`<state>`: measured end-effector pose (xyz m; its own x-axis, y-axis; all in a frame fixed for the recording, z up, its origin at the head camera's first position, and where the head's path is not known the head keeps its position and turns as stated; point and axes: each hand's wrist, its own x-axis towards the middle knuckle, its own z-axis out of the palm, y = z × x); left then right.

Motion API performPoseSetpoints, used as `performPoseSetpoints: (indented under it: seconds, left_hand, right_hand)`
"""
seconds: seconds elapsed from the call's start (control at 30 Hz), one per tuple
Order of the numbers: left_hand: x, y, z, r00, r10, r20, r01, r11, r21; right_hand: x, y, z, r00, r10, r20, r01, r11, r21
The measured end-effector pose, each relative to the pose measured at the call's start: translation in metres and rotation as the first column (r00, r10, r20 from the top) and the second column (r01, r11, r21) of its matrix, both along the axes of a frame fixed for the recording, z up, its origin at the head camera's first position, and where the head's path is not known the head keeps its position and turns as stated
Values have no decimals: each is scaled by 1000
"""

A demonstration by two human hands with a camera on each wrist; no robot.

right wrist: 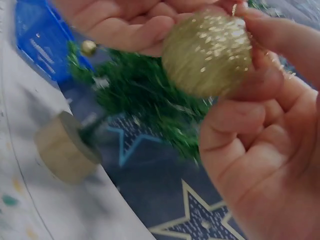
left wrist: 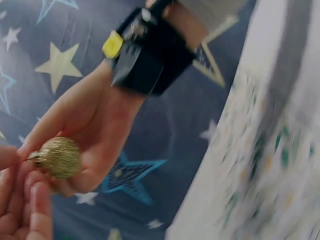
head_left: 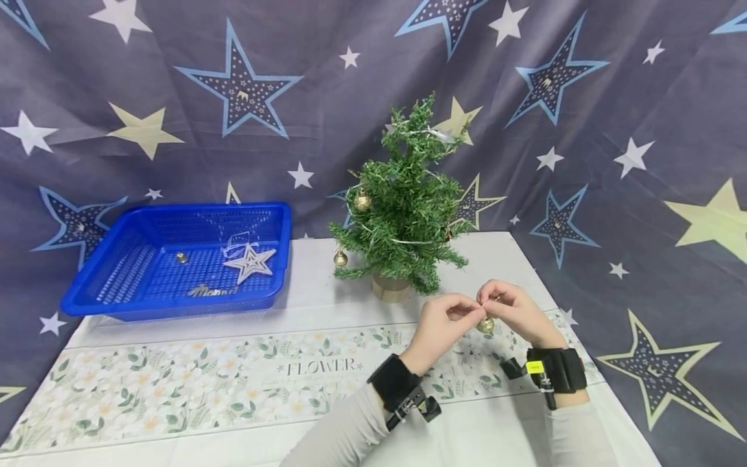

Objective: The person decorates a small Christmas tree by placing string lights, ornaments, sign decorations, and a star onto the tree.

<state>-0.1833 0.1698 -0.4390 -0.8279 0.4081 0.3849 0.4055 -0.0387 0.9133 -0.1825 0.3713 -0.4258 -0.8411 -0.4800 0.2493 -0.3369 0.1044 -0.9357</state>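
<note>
A gold glittery bauble (head_left: pixel 486 325) hangs by its thin gold cord between my two hands, in front and to the right of a small green Christmas tree (head_left: pixel 403 194). My left hand (head_left: pixel 441 324) pinches at the top of the bauble with thumb and forefinger. From the other side, my right hand (head_left: pixel 519 311) pinches the cord. Close up in the right wrist view, the round bauble (right wrist: pixel 207 52) sits between both hands, its cord (right wrist: pixel 270 60) trailing over the right fingers. Other gold baubles (head_left: pixel 362 200) hang on the tree's left side.
A blue plastic basket (head_left: pixel 280 259) at the left holds a white star ornament (head_left: pixel 249 263), a small gold piece (head_left: pixel 182 257) and a word-shaped ornament (head_left: pixel 213 290). The tree stands on a wooden base (head_left: pixel 390 288). A floral runner (head_left: pixel 233 383) crosses the white table; a star-patterned cloth (head_left: pixel 327 84) hangs behind.
</note>
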Motion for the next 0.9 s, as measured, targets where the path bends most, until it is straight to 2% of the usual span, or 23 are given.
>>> performPoseSetpoints:
  seconds: [0.07,0.17,0.27,0.4,0.6,0.8,0.9]
  left_hand:
    - [-5,15,-7,997,0,81,-8,996,93]
    - [-14,33,-17,982,30,186,-64,982,180]
    - [-25,46,-27,956,73,284,-138,966,217]
    - [-35,57,-36,919,118,376,-219,946,239]
    - [-44,62,-41,894,165,417,-296,916,271]
    - [-49,65,-38,880,176,442,-333,891,308]
    - [-52,66,-37,874,178,453,-348,879,326]
  right_hand:
    - [-5,9,0,999,-31,16,31,999,17]
    - [-14,18,-1,992,-125,22,123,989,79]
    - [-26,22,-3,974,-224,22,220,968,125]
    - [-44,19,-4,951,-308,4,305,941,145]
    - [-61,9,-10,929,-370,-30,371,924,97]
    - [-65,5,-13,899,-439,-3,438,896,70]
    - [-66,-1,-8,893,-450,13,448,892,59]
